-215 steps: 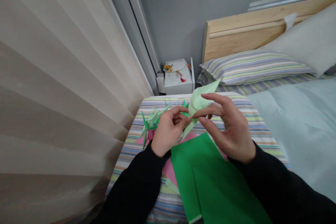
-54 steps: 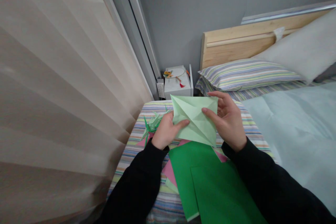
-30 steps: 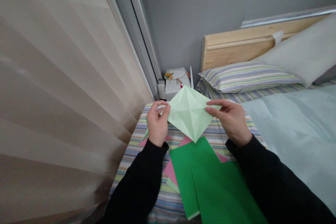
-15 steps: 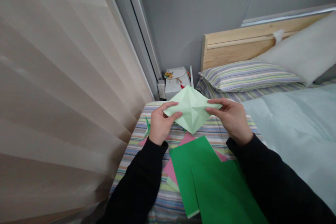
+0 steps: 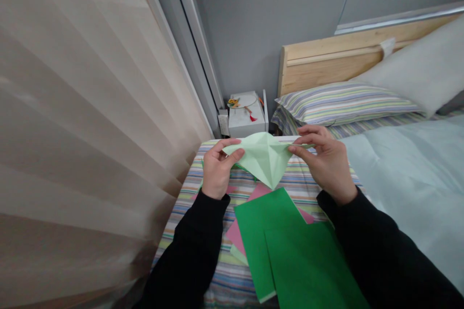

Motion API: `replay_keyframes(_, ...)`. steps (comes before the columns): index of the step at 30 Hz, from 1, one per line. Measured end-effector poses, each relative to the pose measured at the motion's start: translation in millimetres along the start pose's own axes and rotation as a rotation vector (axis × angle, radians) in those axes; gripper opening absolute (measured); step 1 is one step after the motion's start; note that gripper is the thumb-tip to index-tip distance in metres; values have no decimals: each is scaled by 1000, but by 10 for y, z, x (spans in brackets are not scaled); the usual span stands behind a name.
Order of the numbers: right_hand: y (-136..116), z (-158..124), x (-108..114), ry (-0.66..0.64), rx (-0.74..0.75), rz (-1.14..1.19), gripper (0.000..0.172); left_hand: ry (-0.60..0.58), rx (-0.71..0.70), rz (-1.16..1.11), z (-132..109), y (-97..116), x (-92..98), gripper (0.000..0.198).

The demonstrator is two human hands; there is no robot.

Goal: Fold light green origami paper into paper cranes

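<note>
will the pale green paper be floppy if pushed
The pale green paper probably flexes easily, since it bows between the left hand and right hand. It likely gives along its visible creases. It looks thin, so probably light.

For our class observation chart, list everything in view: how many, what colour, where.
Creased sheet: 1, light green, between the hands
Flat sheets: at least 2, dark green, front centre
Pink paper: count unclear, pink, under the flat sheets
Paper bits: count unclear, green, mostly hidden behind the creased sheet
Cloth: 1, striped, beneath the papers
Cabinet: 1, white, behind the cloth
Tassel: 1, red, on the cabinet
Pillows: 2, one striped, one whitish, by the headboard
Headboard: 1, pale wood, back right
Bedding: 1, pale blue, right
Curtain: 1, beige, left
Wall: grey, back
Sleeves: 2, black, front
Hands: 2, bare, pinching the creased sheet's sides
</note>
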State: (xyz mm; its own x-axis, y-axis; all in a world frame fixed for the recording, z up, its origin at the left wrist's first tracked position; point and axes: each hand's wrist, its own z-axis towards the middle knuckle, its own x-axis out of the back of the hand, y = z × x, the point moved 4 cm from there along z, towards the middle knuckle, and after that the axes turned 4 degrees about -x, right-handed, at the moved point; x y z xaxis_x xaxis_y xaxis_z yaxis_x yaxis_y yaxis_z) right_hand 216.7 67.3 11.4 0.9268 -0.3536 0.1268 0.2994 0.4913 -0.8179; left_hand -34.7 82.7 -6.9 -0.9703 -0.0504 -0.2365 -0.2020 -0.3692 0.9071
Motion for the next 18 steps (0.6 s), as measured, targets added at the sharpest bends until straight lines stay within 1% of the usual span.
replay_keyframes(1, -30, -7, -7, -22, -24, 51, 9, -17, 0, 1, -6, 10, -6, 33)
replay_keyframes(4, -57, -42, -53, -122, -261, 180, 17, -90, 27, -53, -30, 53, -58, 34)
replay_keyframes(6, -80, -70, -79, -171, -368, 204, 21, -139, 119, -153, -53, 61, -114, 41)
replay_keyframes(7, -90, -82, -89, -199, -406, 213, 23, -144, 180, -197, -66, 56, -137, 45)
replay_keyframes(9, -103, -104, -111, -285, -478, 243, 27, -101, 268, -230, -83, 46, -156, 54)
replay_keyframes(11, -104, -135, -130, -418, -575, 295, 31, -42, 300, -214, -87, 51, -149, 61)
replay_keyframes(12, -105, -158, -140, -512, -638, 325, 33, -29, 310, -206, -87, 58, -145, 63)
replay_keyframes(14, -130, -213, -153, -729, -752, 373, 35, -42, 340, -196, -92, 76, -144, 68)
replay_keyframes(15, -158, -238, -156, -842, -776, 375, 35, -63, 360, -183, -97, 85, -145, 70)
replay_keyframes(17, -226, -259, -161, -1001, -735, 336, 34, -132, 407, -130, -118, 96, -156, 71)
replay_keyframes(18, -257, -258, -171, -1034, -693, 312, 34, -176, 433, -101, -134, 94, -167, 71)
